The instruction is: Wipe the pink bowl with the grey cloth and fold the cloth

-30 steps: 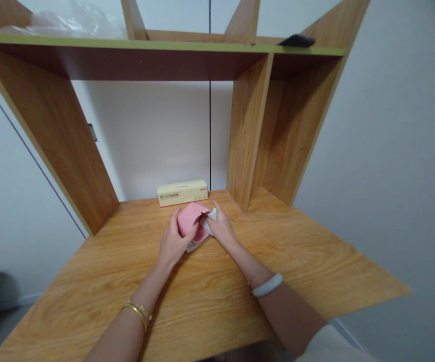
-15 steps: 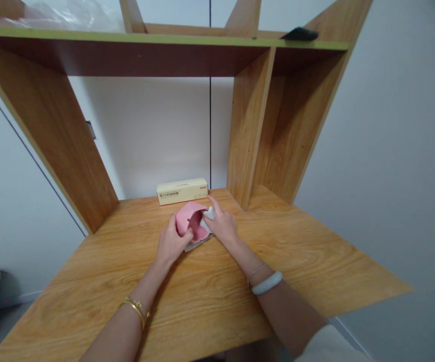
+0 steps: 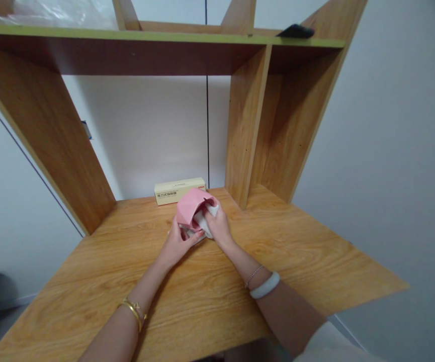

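A pink faceted bowl point(image 3: 190, 205) is tipped on its side over the table, its opening turned toward my right hand. My left hand point(image 3: 177, 244) grips the bowl from below and the left, with the thumb along the lower rim. My right hand point(image 3: 219, 225) is closed on a white cloth point(image 3: 202, 221) and has its fingers pushed inside the bowl, so the fingertips are hidden. Some pale material shows under the bowl, by my left fingers; I cannot tell whether it is part of the same cloth.
A long cream-coloured box point(image 3: 168, 195) with printed writing lies behind the bowl. Wooden shelf uprights point(image 3: 245, 130) rise from the back of the wooden table point(image 3: 202, 296). Overhead, a shelf holds clear plastic wrapping point(image 3: 66, 14) and a flat black object point(image 3: 296, 31).
The bowl has been turned and raised slightly, and its opening faces more to the right. My left hand has shifted below it, while my right hand with the cloth reaches further inside.
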Available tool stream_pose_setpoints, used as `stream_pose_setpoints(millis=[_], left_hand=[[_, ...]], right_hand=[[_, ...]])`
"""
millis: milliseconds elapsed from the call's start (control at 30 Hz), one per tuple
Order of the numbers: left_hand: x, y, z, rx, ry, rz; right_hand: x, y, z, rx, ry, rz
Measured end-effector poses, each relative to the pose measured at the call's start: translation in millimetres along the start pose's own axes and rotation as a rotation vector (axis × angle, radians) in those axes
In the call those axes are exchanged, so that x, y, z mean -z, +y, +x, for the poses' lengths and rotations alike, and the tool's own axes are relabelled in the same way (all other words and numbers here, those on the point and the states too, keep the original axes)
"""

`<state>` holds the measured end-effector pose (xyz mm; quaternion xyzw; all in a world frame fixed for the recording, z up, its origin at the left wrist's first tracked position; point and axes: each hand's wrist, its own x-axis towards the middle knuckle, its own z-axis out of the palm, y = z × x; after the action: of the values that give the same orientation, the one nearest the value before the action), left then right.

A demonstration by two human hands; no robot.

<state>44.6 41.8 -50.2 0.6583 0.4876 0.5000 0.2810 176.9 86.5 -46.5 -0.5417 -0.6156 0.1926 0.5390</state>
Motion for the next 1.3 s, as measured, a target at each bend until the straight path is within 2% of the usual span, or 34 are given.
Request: stream_pose_setpoints(millis=[100, 233, 367, 467, 533, 667, 833, 933, 1000, 1100, 1200, 1300], left_hand=[[-2.7, -4.8, -0.9, -0.017, -0.042, 0.048], [1.9, -5.9, 1.7, -0.005, 0.083, 0.195], [9.4, 4.1, 0.5, 0.052, 0.064, 0.465], [13.0, 14.9, -3.4, 0.042, 0.039, 0.644], [14.5, 19.4, -5.4, 0.017, 0.037, 0.694], [14.5, 15.1, -4.8, 0.008, 0.048, 0.640], [3.5, -0.2, 0.4, -0.129, 0.118, 0.278], [-1.4, -3.5, 2.6, -0.202, 0.137, 0.145], [-0.3, -3.8, 3.3, -0.184, 0.172, 0.116], [6.4, -2.0, 2.7, -0.114, 0.213, 0.193], [13.1, 3.2, 0.3, -0.088, 0.174, 0.346], [15.4, 10.2, -2.1, -0.086, 0.135, 0.445]], right_hand=[[-2.2, -0.1, 1.1, -0.024, -0.038, 0.059], [8.8, -7.8, 0.0, -0.088, -0.056, -0.248], [21.6, -15.2, -1.8, 0.007, -0.058, -0.485], [23.8, -13.0, -2.1, 0.067, -0.019, -0.457], [21.5, -8.3, -1.7, 0.056, -0.004, -0.377], [11.7, 1.1, -0.8, 0.004, -0.020, -0.156], [-1.3, 4.7, -2.8, -0.016, 0.048, 0.081], [-4.7, 4.1, -3.7, -0.014, 0.014, 0.120], [-3.1, 1.9, -3.8, -0.025, -0.042, 0.035], [4.9, -5.4, -3.7, -0.027, -0.105, -0.243], [14.8, -13.2, -4.1, 0.049, -0.129, -0.474], [19.7, -14.5, -3.8, 0.101, -0.117, -0.524]])
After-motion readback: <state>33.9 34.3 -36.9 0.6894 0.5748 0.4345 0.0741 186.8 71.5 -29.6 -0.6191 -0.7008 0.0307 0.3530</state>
